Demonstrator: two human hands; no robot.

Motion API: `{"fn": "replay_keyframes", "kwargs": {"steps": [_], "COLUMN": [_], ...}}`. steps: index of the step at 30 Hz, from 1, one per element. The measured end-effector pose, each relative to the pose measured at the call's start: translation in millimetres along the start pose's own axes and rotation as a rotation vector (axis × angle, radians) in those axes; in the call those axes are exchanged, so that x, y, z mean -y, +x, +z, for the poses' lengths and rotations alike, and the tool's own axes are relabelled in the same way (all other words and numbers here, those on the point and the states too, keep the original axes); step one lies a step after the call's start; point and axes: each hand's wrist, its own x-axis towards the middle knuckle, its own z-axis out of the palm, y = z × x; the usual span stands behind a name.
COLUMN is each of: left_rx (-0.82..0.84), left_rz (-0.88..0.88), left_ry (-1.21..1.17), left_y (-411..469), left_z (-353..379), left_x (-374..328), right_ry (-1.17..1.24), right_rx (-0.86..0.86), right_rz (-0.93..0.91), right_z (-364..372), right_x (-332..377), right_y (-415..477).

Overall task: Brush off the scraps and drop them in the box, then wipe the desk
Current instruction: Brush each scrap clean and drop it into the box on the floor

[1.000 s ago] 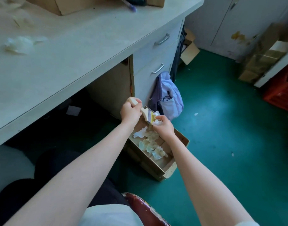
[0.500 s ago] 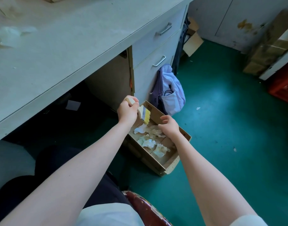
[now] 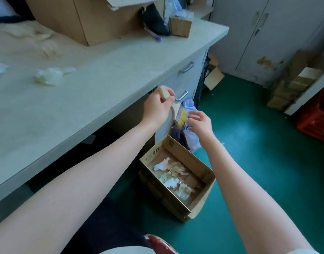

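Note:
My left hand (image 3: 158,107) grips the wooden handle of a small brush (image 3: 181,116) with yellow bristles, held in the air just off the desk's front edge. My right hand (image 3: 199,122) hovers beside the bristles with fingers spread and nothing in it. Below both hands, on the green floor, stands an open cardboard box (image 3: 203,197) holding several crumpled white and yellowish scraps (image 3: 173,173). More scraps (image 3: 49,76) lie on the pale desk top (image 3: 95,92) at the left.
A large cardboard box (image 3: 80,19), a small wooden box (image 3: 179,26) and a purple pen (image 3: 155,36) sit at the desk's back. Drawers (image 3: 187,74) face the floor, with a bluish cloth bag (image 3: 191,138) hanging there. A grey cabinet and a red crate (image 3: 315,118) stand to the right.
Both hands have risen from inside the box to desk-edge height. My right hand came off the bristles and opened. The view has tilted up, showing more of the desk.

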Motion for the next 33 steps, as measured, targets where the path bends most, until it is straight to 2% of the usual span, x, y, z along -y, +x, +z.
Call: {"fn": "replay_keyframes", "kwargs": {"steps": [5,14,27,33], "left_rx": [-0.126,-0.251,-0.646,-0.688], "left_rz": [0.074,0.206,0.138,0.083], "left_ry": [-0.147,-0.21,-0.01,0.108], "left_y": [13.8,11.7,25.5,49.5], "left_z": [-31.6,-122.3,-269.3,-294.9], "left_x": [-53.4,-93.0,-80.3,-65.3], "right_ry": [0.103,0.088,-0.135,-0.3], "right_rx": [-0.008,0.146,0.415,0.525], "right_rz": [-0.118,-0.267,-0.417,-0.458], "right_z": [-2.0,52.4,170.9,214.8], "right_x": [55.6,123.2,180.3,185.1], "right_y": [-7.8,-33.9,-67.1,-68.7]}}
